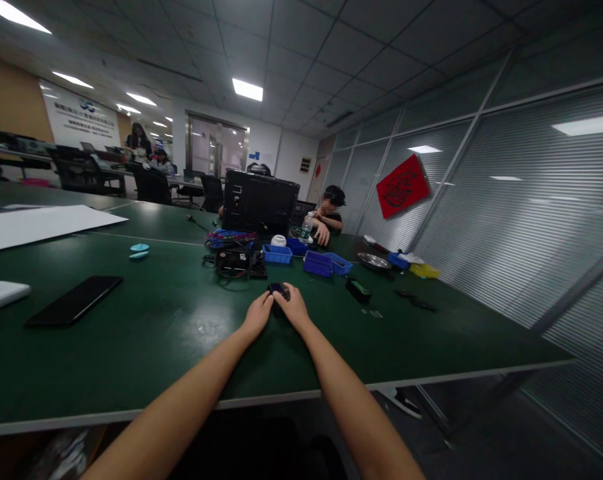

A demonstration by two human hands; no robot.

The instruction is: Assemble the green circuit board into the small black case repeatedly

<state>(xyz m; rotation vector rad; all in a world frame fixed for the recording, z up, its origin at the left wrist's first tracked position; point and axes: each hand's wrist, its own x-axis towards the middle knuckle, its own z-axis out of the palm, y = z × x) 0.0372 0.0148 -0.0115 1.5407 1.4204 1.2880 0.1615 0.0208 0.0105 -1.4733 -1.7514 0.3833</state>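
Note:
A small black box-shaped device [278,289] with a dark bluish top is between my two hands, low over the green table [191,360]. My left hand [259,312] grips its left side, the thumb against the near edge. On the opposite side, my right hand [294,305] has its fingers curled around the device and its thumb near the front. Parts of the device are covered by the fingers, so its exact kind does not show. Beyond it lie a black power adapter [232,261] with cables and a blue tray [277,254] with a white ball [278,241].
A monitor [261,203] stands behind the trays, beside a water bottle [306,228]. Across the table sits a person [331,210]. To the right are a black-green box [358,291] and a metal plate [374,261]; at left, a black tablet-like slab [76,300] and a white box [1,295].

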